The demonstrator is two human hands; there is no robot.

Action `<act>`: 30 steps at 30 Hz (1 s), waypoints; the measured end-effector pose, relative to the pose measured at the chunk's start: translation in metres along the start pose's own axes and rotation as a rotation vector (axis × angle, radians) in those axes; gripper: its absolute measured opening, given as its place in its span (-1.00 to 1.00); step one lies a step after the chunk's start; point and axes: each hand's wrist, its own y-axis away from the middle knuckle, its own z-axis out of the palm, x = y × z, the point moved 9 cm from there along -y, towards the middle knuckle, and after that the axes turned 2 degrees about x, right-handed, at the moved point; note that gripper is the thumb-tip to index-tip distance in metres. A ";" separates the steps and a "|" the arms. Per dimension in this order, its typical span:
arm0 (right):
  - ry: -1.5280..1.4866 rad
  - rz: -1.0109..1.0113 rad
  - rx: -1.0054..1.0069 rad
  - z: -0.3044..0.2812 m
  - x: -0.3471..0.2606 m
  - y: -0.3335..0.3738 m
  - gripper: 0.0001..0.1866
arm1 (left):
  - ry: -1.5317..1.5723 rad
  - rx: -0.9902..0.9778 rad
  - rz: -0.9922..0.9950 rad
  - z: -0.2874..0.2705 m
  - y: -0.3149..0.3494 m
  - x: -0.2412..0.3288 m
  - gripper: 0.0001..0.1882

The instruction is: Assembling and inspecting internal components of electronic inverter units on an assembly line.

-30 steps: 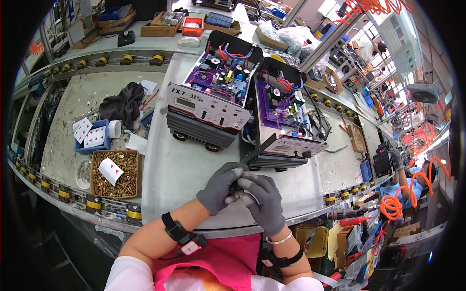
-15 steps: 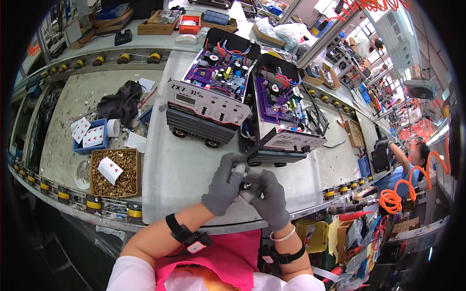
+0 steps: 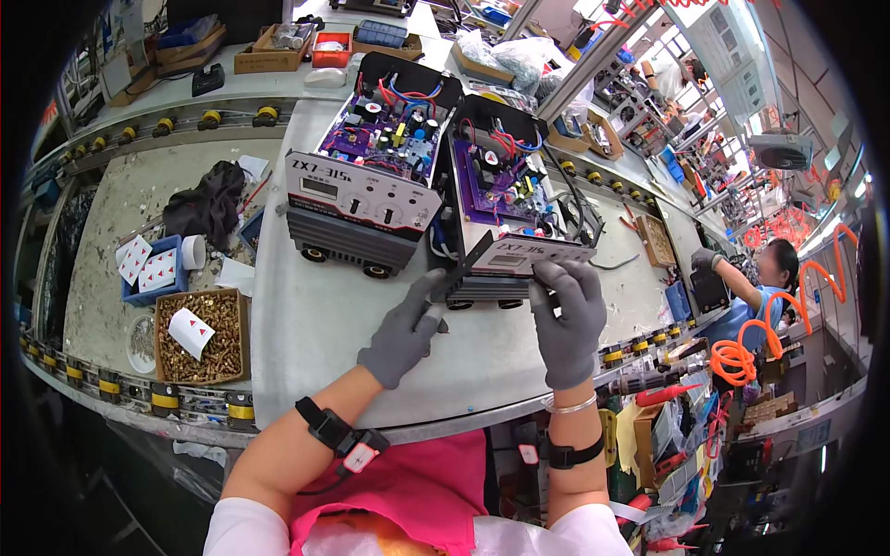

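Note:
Two open-topped electrical units stand side by side, the left unit [image 3: 357, 222] and the right unit [image 3: 505, 195], with purple circuit boards and wires exposed. The right unit's white front panel [image 3: 510, 260] tilts outward. My gloved left hand [image 3: 400, 335] has its fingers closed at the panel's black left edge; a small dark thing shows under its thumb. Against the panel's right part, my gloved right hand [image 3: 567, 320] has its fingertips pinched together. Whatever lies between those fingertips is hidden.
A box of brass fittings [image 3: 232, 357], a blue bin of labels [image 3: 153, 269] and a dark cloth [image 3: 206, 206] lie left. Roller rails [image 3: 167, 400] border the metal worktable [image 3: 315, 371]. Orange coiled hose [image 3: 734, 361] hangs right, near a co-worker [image 3: 756, 287].
My hands have parted from a small dark piece held between them. The right hand has moved up to the front panel; the left stays by its left edge. The view has shifted slightly.

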 end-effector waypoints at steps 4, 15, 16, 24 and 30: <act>0.073 -0.092 -0.040 0.005 -0.003 -0.002 -0.70 | -0.061 -0.036 -0.011 0.003 0.000 -0.003 -0.40; 0.124 -0.256 -0.053 0.006 -0.011 -0.001 -0.68 | -0.086 -0.070 -0.071 0.004 -0.001 -0.005 -0.37; 0.175 -0.295 -0.062 0.007 -0.014 -0.001 -0.68 | -0.088 -0.067 -0.063 0.003 -0.001 -0.004 -0.37; 0.097 -0.163 -0.046 0.009 -0.006 0.001 -0.71 | -0.080 -0.080 -0.083 0.003 -0.002 -0.005 -0.38; 0.117 -0.194 -0.015 0.009 -0.004 0.004 -0.72 | -0.072 -0.087 -0.118 0.003 -0.002 -0.004 -0.39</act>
